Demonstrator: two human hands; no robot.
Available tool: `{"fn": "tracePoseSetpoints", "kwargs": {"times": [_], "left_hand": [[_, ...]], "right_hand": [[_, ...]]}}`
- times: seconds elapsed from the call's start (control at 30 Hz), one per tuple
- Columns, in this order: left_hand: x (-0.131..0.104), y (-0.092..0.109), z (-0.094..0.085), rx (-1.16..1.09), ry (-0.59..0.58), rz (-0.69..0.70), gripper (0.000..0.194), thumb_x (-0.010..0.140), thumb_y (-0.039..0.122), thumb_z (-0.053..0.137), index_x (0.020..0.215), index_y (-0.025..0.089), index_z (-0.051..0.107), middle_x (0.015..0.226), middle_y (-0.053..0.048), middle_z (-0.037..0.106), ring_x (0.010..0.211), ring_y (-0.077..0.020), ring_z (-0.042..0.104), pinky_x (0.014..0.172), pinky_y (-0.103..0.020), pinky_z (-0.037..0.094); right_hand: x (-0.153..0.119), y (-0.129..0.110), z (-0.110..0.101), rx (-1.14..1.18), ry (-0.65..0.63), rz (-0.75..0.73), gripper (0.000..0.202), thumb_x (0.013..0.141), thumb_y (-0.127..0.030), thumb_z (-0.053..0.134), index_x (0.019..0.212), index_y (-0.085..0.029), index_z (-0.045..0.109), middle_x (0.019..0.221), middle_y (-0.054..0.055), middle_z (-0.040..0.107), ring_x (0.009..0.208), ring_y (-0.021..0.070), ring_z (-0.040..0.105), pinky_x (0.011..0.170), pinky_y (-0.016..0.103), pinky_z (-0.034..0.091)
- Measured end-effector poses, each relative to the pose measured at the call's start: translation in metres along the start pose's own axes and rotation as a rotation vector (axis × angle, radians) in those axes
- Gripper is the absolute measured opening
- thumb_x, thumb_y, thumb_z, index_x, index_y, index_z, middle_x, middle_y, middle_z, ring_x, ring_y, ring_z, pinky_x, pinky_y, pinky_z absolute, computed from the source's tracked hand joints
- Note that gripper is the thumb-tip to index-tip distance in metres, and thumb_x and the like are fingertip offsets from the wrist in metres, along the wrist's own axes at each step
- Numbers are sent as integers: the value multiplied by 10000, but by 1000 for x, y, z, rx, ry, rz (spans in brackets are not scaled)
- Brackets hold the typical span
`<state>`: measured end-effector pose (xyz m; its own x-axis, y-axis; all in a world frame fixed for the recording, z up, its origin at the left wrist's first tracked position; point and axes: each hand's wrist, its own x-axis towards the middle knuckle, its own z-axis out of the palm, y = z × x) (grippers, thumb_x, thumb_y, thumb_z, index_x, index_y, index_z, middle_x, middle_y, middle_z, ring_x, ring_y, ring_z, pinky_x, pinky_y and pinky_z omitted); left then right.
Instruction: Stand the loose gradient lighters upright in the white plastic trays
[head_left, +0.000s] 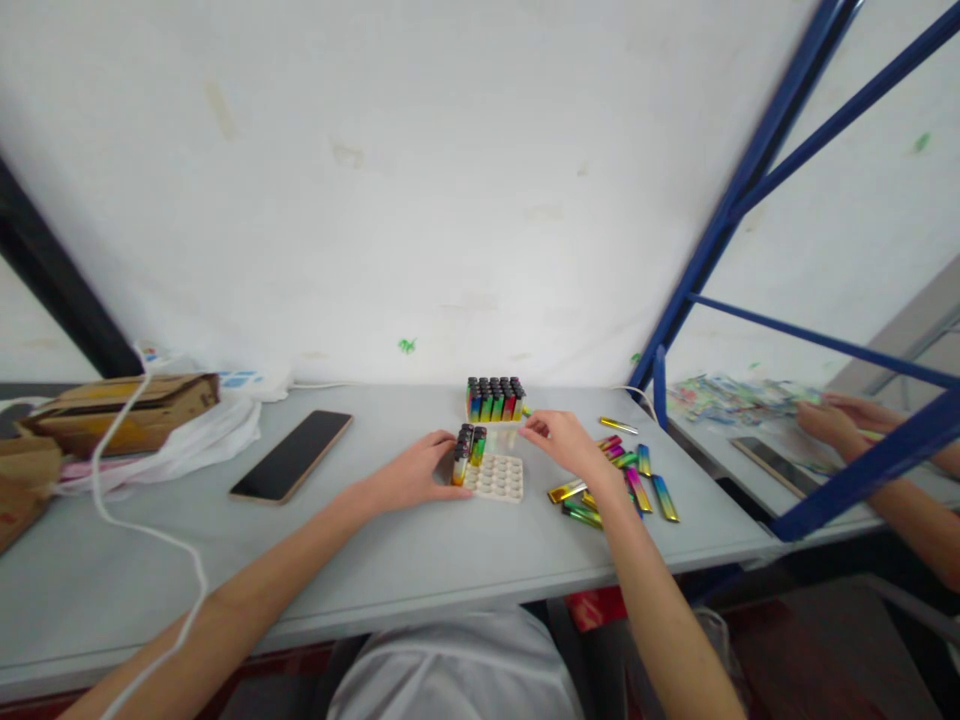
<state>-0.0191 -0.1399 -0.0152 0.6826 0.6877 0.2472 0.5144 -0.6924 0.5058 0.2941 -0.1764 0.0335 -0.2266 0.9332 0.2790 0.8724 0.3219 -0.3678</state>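
A white tray with round holes (504, 478) lies on the table, with several upright lighters (460, 458) along its left side. My left hand (420, 470) grips the tray's left end, thumb at the front corner and fingers behind the lighters. My right hand (561, 440) hovers by the tray's back right, its fingers closed in a pinch; what they hold, if anything, I cannot make out. Behind the tray stands a full block of lighters (495, 400) with black tops. Shiny coloured metal lighter sleeves (637, 490) lie loose beneath and beside my right forearm.
A phone (292, 455) lies to the left, near a cardboard box (127, 410) and a white plastic bag (236, 430). A white cable (150, 530) crosses over my left arm. Blue metal bars (712, 250) rise at right; beyond them are another person's hands (840, 420).
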Motion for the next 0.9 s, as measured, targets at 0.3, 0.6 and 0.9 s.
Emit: {"fn": "tracePoseSetpoints", "kwargs": {"times": [0.3,0.6,0.9], "left_hand": [[0,1,-1,-4,-4,-3,710,787,718,870,1275,220,738,1389,-157,713,1286,-387,704,1203,-490,543],[0,3,-2,-23,6,-7,698,776,730,871,1245,227,752,1371,-154,724,1280,-390,707,1199,-495,549],[0,1,-1,-9,0,0,694,789,719,869,1253,220,742,1386,-162,714,1293,-394,703,1200,-495,551]], "right_hand": [[1,38,20,-176,-134,119,424,1069,-169,579,1466,-124,719,1643,223,596,1494,322,610,1257,451,442],[-1,31,15,-217,-69,323,164,1021,-275,745,1141,-163,736,1175,163,796,1101,290,738,924,351,512],[5,49,20,44,150,216,194,979,-174,706,1150,-149,795,1191,160,798,1149,260,726,1088,412,516]]}}
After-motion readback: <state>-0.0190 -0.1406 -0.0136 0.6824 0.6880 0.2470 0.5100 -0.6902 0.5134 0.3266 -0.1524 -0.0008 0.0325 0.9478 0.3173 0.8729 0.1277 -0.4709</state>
